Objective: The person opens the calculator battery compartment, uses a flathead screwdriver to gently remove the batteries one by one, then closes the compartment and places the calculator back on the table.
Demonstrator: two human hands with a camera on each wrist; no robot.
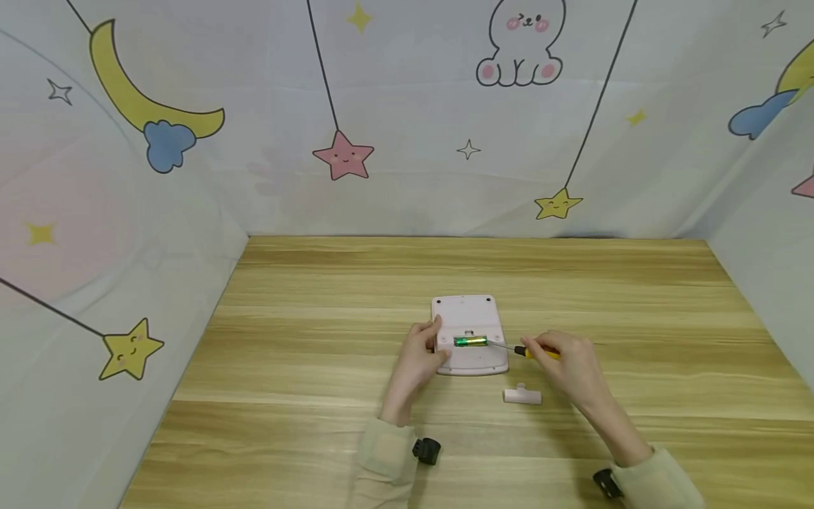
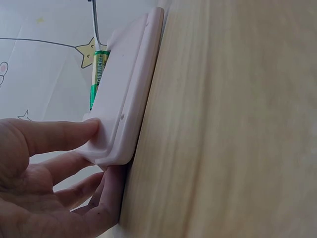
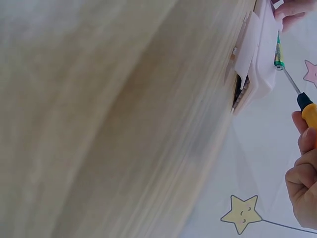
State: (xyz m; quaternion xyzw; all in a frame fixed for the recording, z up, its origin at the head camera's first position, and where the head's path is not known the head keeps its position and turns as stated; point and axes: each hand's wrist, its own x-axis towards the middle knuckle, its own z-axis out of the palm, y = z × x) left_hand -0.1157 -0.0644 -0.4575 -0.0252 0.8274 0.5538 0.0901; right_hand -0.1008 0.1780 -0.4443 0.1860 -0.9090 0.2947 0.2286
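Observation:
A pale pink, flat battery-powered device [image 1: 467,312] lies back side up on the table, with a green-and-gold battery [image 1: 470,341] in its open slot. My left hand [image 1: 421,357] grips the device by its left edge. In the left wrist view the thumb [image 2: 64,135] presses on the back face while the other fingers reach round the side. My right hand [image 1: 569,362] holds a screwdriver [image 3: 309,113] by its yellow and black handle. The screwdriver's metal shaft [image 1: 504,346] slants left, its tip right at the battery's right end.
A small pink battery cover [image 1: 522,396] with a tab lies on the wooden table [image 1: 305,353], just below the device's right corner. Behind and beside the table hang pale cloths [image 1: 413,205] printed with stars and moons. Black camera mounts [image 1: 427,451] sit at both sleeve cuffs.

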